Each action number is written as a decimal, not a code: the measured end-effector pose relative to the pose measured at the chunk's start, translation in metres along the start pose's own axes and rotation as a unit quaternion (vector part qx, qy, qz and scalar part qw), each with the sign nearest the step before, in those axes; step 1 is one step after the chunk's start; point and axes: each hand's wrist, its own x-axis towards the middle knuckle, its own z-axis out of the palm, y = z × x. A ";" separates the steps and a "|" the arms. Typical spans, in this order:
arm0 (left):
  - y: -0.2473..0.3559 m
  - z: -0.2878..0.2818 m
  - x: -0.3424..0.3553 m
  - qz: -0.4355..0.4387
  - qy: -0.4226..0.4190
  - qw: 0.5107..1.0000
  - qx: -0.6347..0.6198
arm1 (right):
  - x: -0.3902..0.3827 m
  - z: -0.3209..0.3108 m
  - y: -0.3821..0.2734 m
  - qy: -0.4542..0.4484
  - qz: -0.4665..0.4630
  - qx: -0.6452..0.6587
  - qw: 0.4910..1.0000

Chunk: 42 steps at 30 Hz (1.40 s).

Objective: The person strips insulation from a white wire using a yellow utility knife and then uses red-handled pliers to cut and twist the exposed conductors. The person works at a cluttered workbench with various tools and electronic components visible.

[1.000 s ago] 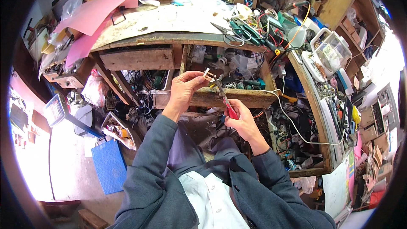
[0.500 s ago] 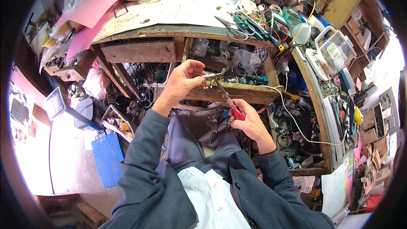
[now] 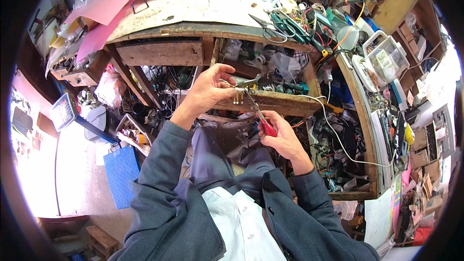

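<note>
the pale middle of the desk [image 3: 203, 14] gives a broad way across, between the pink sheet [image 3: 113, 2] at left and the scissors [image 3: 271, 28] at right. past those, tangled wires [image 3: 316, 21] and a clear container [image 3: 386, 58] crowd the right side. a white cable [image 3: 334, 135] hangs across the cluttered bay below. there is room above the lap [image 3: 212, 159], but the red-handled pliers [image 3: 256, 108] bridge the gap between the hands [image 3: 209, 92].
</note>
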 end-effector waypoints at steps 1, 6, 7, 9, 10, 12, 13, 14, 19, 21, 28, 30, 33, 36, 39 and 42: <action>0.000 0.001 0.000 0.000 0.000 1.000 -0.001 | 0.000 0.000 0.000 0.005 -0.002 -0.014 1.000; -0.002 0.004 0.001 0.017 -0.005 0.999 0.031 | -0.004 0.004 -0.010 0.029 -0.041 -0.074 0.996; -0.002 0.005 0.001 0.022 -0.009 0.999 0.038 | -0.004 0.005 -0.010 0.035 -0.051 -0.092 0.994; 0.002 0.008 -0.001 0.021 0.003 0.998 0.061 | -0.004 0.006 -0.010 0.047 -0.072 -0.128 0.988; 0.005 0.010 -0.003 0.020 0.009 0.997 0.072 | -0.005 0.006 -0.011 0.048 -0.076 -0.138 0.986; 0.007 0.012 -0.004 0.018 0.009 0.998 0.055 | -0.005 0.006 -0.013 0.050 -0.084 -0.157 0.983; 0.007 0.013 -0.005 0.017 0.010 0.999 0.047 | -0.005 0.007 -0.013 0.053 -0.093 -0.173 0.979; 0.007 0.013 -0.006 0.017 0.010 0.998 0.053 | -0.006 0.008 -0.013 0.056 -0.102 -0.189 0.975; 0.007 0.016 -0.007 0.015 -0.003 0.998 0.067 | -0.010 0.014 -0.021 0.094 -0.117 -0.247 0.957; 0.007 0.019 -0.009 0.019 0.009 0.999 0.046 | -0.009 0.016 -0.020 0.112 -0.117 -0.250 0.954; 0.007 0.022 -0.012 0.017 0.024 0.999 0.027 | -0.011 0.017 -0.021 0.116 -0.123 -0.292 0.941; 0.008 0.022 -0.012 0.017 0.021 0.999 0.045 | -0.010 0.015 -0.017 0.118 -0.149 -0.295 0.936; 0.006 0.022 -0.012 0.024 0.017 0.998 0.050 | -0.010 0.014 -0.014 0.118 -0.149 -0.301 0.935; 0.003 0.021 -0.013 0.024 0.015 0.998 0.048 | -0.010 0.015 -0.015 0.109 -0.139 -0.289 0.941; 0.002 0.022 -0.013 0.020 0.011 0.999 0.031 | -0.010 0.015 -0.015 0.110 -0.138 -0.292 0.940; 0.003 0.024 -0.013 0.016 0.009 0.999 0.030 | -0.010 0.016 -0.014 0.113 -0.144 -0.314 0.932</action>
